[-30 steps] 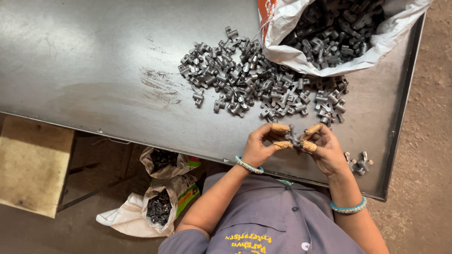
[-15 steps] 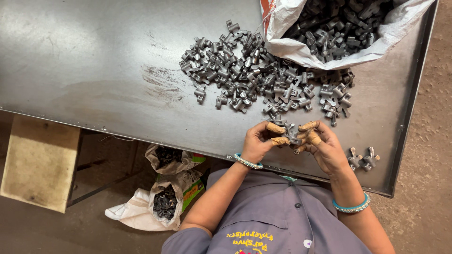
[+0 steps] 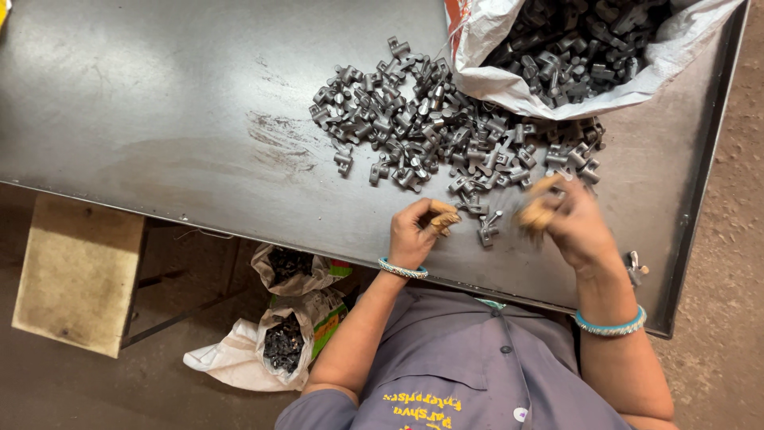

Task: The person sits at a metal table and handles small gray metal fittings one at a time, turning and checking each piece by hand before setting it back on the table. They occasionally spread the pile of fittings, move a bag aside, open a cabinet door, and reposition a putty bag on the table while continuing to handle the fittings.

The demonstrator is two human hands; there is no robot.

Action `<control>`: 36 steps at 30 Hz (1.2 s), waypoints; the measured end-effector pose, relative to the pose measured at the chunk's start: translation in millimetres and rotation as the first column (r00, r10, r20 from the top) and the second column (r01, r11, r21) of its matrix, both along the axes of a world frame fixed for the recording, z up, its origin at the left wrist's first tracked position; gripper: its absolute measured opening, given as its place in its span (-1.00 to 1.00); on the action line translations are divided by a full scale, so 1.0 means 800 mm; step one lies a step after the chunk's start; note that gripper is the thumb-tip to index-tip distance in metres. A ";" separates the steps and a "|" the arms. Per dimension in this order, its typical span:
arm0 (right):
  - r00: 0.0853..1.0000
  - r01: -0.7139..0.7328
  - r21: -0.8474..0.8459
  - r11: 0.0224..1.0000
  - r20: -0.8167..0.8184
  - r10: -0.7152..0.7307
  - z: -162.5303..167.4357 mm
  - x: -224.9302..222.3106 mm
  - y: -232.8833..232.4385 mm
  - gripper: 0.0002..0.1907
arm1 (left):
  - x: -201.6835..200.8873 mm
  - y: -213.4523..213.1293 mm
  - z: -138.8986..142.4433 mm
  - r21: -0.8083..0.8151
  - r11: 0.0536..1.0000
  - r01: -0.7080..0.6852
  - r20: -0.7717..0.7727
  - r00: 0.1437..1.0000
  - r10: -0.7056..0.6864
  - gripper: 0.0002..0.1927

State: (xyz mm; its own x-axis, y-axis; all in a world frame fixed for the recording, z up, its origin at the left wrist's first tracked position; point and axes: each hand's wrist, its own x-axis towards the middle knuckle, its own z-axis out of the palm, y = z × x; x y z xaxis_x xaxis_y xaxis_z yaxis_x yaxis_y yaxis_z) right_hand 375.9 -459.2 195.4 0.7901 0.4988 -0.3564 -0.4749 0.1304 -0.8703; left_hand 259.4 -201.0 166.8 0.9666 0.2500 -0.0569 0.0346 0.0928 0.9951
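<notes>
A white sack [image 3: 509, 84] lay open on the metal table [image 3: 159, 119], full of small grey metal parts, with a pile of parts [image 3: 446, 135] spilled just in front of it. Below the table edge, two more bags [image 3: 278, 334] held dark parts. The left hand [image 3: 414, 231] was curled beside the pile; whether it gripped anything could not be told. The right hand [image 3: 569, 223], blurred, had moved apart from the left since earlier and touched the pile's near edge. One small part [image 3: 487, 232] lay between the hands, its direction unclear.

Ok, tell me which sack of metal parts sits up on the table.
The big white sack at the table's far right corner, mouth open toward the loose pile; the two smaller sacks sit on the floor underneath.
</notes>
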 end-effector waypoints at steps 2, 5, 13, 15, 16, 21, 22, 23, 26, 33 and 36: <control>0.991 0.091 0.123 0.988 0.090 -0.102 0.019 0.009 0.015 -0.50 | 0.003 0.005 0.009 0.066 0.994 -0.081 0.035 0.996 0.079 -0.81; 0.868 0.114 -0.431 0.895 0.482 0.121 0.026 -0.010 0.065 -0.43 | 0.010 0.007 0.021 0.177 0.968 -0.179 0.044 0.984 0.174 -0.82; 0.569 0.391 -0.691 0.607 0.701 0.431 -0.007 -0.056 0.106 -0.60 | 0.016 0.001 0.030 0.212 0.966 -0.147 0.077 0.988 0.133 -0.70; 0.685 0.306 -0.678 0.669 0.645 0.340 -0.017 -0.051 0.091 -0.63 | 0.015 0.000 0.030 0.233 0.962 -0.144 0.092 0.988 0.125 -0.67; 0.747 0.262 -0.662 0.702 0.599 0.287 -0.021 -0.050 0.080 -0.63 | 0.015 0.000 0.029 0.252 0.958 -0.135 0.061 0.990 0.123 -0.64; 0.918 0.119 -0.210 0.970 0.396 -0.026 -0.049 -0.054 0.031 -0.60 | 0.008 -0.008 0.020 0.138 0.990 -0.033 -0.010 0.999 0.035 -0.52; 0.951 0.114 -0.104 0.988 0.300 -0.078 -0.055 -0.056 0.024 -0.60 | 0.008 -0.011 0.016 -0.004 1.000 0.019 -0.005 1.000 -0.019 -0.51; 0.973 0.121 0.003 0.993 0.197 -0.120 -0.060 -0.057 0.015 -0.61 | 0.009 -0.015 0.011 -0.146 0.987 0.074 0.007 0.997 -0.073 -0.50; 0.985 0.127 0.169 0.977 -0.134 -0.104 -0.069 -0.060 -0.002 -0.63 | 0.013 -0.028 -0.008 -0.329 0.932 0.153 0.030 0.988 -0.151 -0.56; 0.934 0.093 0.116 0.989 -0.355 -0.047 -0.056 -0.061 0.001 -0.63 | 0.010 -0.030 -0.037 -0.347 0.927 0.145 -0.049 0.984 -0.172 -0.71; 0.968 -0.065 0.034 0.997 -0.241 0.072 -0.039 -0.052 0.007 -0.64 | 0.008 -0.023 -0.029 -0.196 0.962 0.189 -0.037 0.979 -0.199 -0.70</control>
State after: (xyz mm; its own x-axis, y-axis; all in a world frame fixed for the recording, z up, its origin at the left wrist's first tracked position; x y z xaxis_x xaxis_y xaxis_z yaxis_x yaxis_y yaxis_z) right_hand 334.5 -453.8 164.3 0.6457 0.5600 -0.5191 -0.6793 0.1108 -0.7254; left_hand 265.7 -219.3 143.3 0.9894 0.0373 -0.1403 0.1255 0.2664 0.9556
